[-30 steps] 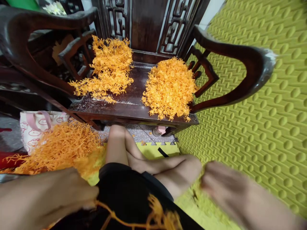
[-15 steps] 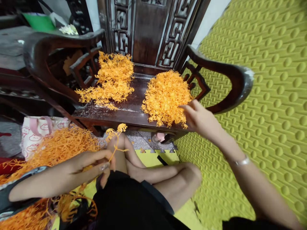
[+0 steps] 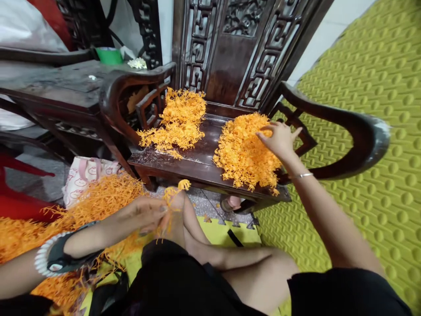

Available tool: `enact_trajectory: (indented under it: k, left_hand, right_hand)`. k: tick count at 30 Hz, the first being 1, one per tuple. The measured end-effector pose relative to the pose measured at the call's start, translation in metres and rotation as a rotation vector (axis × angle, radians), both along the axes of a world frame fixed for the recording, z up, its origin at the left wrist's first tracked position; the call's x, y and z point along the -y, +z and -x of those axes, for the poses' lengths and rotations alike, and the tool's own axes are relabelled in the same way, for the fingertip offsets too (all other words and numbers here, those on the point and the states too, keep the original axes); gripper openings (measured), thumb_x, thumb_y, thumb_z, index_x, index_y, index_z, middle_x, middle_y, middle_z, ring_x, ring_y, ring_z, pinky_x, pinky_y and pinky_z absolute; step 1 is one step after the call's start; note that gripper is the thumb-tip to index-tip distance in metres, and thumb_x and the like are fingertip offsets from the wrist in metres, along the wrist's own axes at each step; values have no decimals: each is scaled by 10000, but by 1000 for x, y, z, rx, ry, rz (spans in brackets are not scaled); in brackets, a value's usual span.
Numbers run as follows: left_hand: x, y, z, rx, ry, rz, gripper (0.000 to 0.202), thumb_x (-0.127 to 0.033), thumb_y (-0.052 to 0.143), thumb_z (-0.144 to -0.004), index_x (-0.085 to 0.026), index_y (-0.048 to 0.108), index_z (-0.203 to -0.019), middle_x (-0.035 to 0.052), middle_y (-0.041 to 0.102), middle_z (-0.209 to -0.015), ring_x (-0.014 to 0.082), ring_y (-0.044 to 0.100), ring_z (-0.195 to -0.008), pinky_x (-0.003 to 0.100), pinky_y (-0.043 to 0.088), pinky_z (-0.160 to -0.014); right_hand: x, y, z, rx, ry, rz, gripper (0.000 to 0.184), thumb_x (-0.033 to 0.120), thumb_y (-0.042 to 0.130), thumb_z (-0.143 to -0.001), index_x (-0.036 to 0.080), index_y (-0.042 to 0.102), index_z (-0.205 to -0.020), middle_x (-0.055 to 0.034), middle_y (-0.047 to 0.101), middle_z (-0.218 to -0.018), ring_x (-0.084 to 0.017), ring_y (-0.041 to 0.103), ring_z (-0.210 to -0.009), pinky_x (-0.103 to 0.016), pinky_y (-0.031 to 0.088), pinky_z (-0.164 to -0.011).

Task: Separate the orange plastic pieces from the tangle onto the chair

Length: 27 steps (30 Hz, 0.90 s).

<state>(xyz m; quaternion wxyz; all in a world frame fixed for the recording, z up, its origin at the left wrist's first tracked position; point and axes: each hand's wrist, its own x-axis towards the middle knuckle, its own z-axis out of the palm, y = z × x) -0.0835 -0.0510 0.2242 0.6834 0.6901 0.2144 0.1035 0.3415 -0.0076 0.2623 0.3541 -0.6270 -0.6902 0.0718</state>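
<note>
My left hand (image 3: 151, 213) is closed around an orange branched plastic flower stem (image 3: 169, 202). Its curled, claw-like tips stick up above my fingers near my knee, and the lower part is blurred. Over on the chair seat, my right hand (image 3: 279, 138) touches the top of a rounded pile of orange flower pieces (image 3: 243, 149). Thumb and forefinger come together around a bit of orange there, while the little finger is stretched out. A second orange pile (image 3: 182, 123) lies on the left half of the dark wooden seat (image 3: 210, 140).
Loose orange stems (image 3: 108, 193) heap up on the floor at left, by a white bag with pink handles (image 3: 94, 173). A dark side table (image 3: 75, 87) bears a green tape roll (image 3: 109, 56). A yellow bumpy mat (image 3: 368, 210) stands at right.
My view has swung left, so everything sits further right and lower. My right hand has moved from the pile's right edge onto its top. The left hand still holds the stem.
</note>
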Motion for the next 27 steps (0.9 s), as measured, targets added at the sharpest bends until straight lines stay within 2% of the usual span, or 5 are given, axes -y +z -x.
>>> enact_trajectory:
  k: [9,16,19,24,27]
  left_hand:
    - [5,9,-24,229,-286,-1110,267,-216,373,-988,-155,619,-902,48,692,-862,167,620,-820,256,444,-742]
    - [8,13,-22,185,-156,-1667,410,-153,303,-993,-181,542,-661,-1,590,-585,165,520,-548,306,423,-635]
    - [8,0,-21,133,-199,-1655,358,-147,320,-989,-183,521,-695,-5,552,-597,163,497,-549,302,380,-585]
    - [9,-14,-11,69,-163,-1580,286,-188,305,-993,-178,518,-802,43,593,-805,158,495,-600,298,336,-546]
    - [10,-10,-5,9,-182,-1688,320,-126,238,-966,-190,535,-866,31,592,-758,170,507,-605,302,368,-577]
  right_hand:
    - [108,11,198,25,949,148,761,355,647,-822,154,268,-1451,-127,412,-1454,-240,388,-1331,-406,270,-1131]
    - [151,3,190,391,547,499,115,178,467,-893,146,576,-874,-29,603,-731,-147,519,-610,-277,458,-553]
    - [163,2,187,573,449,329,144,126,476,-862,171,536,-739,-35,604,-736,-189,537,-756,-425,491,-787]
    - [170,-2,183,691,348,59,315,227,351,-972,200,585,-763,-38,654,-847,-264,466,-1171,-677,54,-1099]
    - [171,-7,180,708,331,79,374,289,353,-980,189,567,-690,-25,615,-699,-214,592,-827,-576,335,-1022]
